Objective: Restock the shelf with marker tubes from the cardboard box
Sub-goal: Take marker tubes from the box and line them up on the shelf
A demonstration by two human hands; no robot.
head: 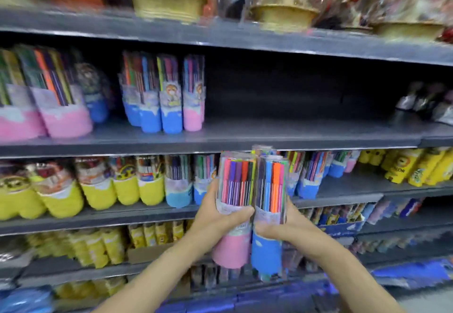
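Fingers [241, 211] of both hands wrap the pink-based tube [234, 214] and blue-based tube [268, 217] (pressed together, I'd guess for carrying) below the shelf [294, 132] gap at frame centre.

You hold two clear marker tubes upright and side by side, touching, in front of the shelf edge. The pink-based tube [235, 204] sits on the left, its coloured markers standing on end inside. The blue-based tube [269, 212] sits on the right, with more tubes partly hidden behind. On the shelf [294, 133] above, a cluster of matching tubes [164, 94] stands upright toward the left.
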